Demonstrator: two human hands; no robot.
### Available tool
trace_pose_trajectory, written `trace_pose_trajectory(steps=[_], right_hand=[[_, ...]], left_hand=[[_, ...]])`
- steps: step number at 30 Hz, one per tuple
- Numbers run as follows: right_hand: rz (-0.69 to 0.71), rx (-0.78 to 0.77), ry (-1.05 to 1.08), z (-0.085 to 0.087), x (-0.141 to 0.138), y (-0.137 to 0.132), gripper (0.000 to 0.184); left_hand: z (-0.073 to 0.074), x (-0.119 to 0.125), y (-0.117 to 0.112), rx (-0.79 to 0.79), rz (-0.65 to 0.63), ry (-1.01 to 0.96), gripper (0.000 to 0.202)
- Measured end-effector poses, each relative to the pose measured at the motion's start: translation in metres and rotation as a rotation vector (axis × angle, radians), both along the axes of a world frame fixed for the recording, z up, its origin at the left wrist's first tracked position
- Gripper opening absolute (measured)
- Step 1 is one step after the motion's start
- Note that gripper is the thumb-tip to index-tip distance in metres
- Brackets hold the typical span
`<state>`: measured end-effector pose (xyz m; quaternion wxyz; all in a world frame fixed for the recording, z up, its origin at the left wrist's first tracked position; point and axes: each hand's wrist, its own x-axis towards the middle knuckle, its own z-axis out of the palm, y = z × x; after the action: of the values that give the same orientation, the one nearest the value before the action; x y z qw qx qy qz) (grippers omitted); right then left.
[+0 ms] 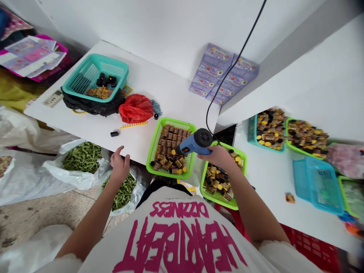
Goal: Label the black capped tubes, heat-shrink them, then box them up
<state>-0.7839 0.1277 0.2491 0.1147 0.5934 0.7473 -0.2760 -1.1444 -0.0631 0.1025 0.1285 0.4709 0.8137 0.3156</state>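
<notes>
- While your right hand (220,157) has its fingers clenched round the grip of the blue heat gun (196,143), the nozzle points left and down over the green basket (167,175) of small wrapped bottles (170,146), which sits at the near edge of the bench (133,140) in front of you.
- Your left hand (119,165) is released, fingers spread, at the bench edge just left of that basket and grasping nothing.
- To my eye the step in hand is passing hot air over the bottles. It should go best if you hold the nozzle above the rows without touching them and sweep evenly, so no wrap gets more heat than its neighbour.
- Leave the left hand out to the side, clear of the air stream.
- Mind the black cord (227,72). It hangs from above down to the back of the gun, just beside the second green basket (202,184) under your right wrist, and a snag could upset the bottles there.
- The red plastic bag (135,108) lies near, behind the basket, so I would aim away from it.
</notes>
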Motion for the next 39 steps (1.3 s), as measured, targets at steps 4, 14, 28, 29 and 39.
trace_pose_trajectory(steps=[4, 14, 28, 29, 39], right_hand=[[-0.032, -0.054, 0.033, 0.011, 0.021, -0.015, 0.038], [-0.422, 0.243, -0.032, 0.022, 0.066, -0.036, 0.047], [-0.109, -0.071, 0.21, -0.036, 0.006, -0.084, 0.028], [-0.118, -0.063, 0.21, -0.039, 0.003, -0.085, 0.029], [-0.376, 0.12, 0.101, -0.007, 0.051, -0.065, 0.043]], left_hand=[[0.002, 0.004, 0.034, -0.008, -0.055, -0.02, 0.056], [-0.023, 0.112, 0.148, -0.2, -0.62, -0.133, 0.033], [0.076, -0.042, 0.149, -0.209, -0.25, 0.004, 0.054], [0.076, -0.047, 0.147, -0.213, -0.26, 0.003, 0.054], [0.011, 0.041, 0.173, -0.403, -0.557, 0.04, 0.046]])
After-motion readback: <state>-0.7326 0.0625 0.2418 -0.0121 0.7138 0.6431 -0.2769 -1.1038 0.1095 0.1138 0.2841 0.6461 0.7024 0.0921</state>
